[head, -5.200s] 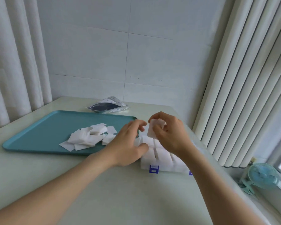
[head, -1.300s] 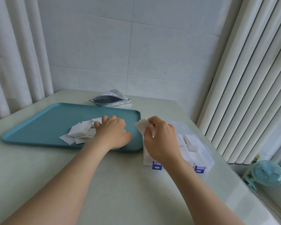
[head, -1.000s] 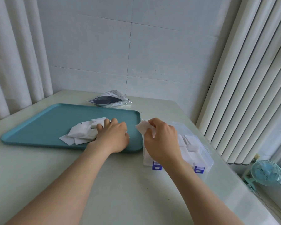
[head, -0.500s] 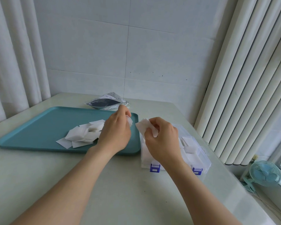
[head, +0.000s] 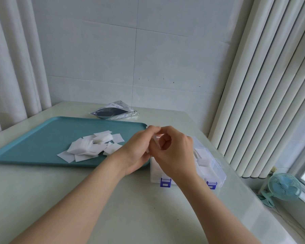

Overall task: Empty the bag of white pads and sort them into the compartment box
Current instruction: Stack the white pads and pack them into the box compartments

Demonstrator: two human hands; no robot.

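Observation:
Several white pads [head: 90, 146] lie heaped on the teal tray [head: 42, 138]. My left hand [head: 136, 150] and my right hand [head: 174, 152] meet above the left end of the clear compartment box [head: 213, 169], fingertips together, pinching white pads [head: 155, 140] that are mostly hidden between the fingers. The box has blue latches at its front, and white pads fill several of its compartments. The emptied bag [head: 113, 112] lies flat at the back of the table.
The pale table [head: 130, 208] ends at a wall behind, with vertical blinds along the right. A small blue fan [head: 283, 186] stands below the table's right edge. Curtains hang at the left.
My left hand lifted from the pile on the tray with a pad and moved right to join my right hand over the box. The right hand kept its pad.

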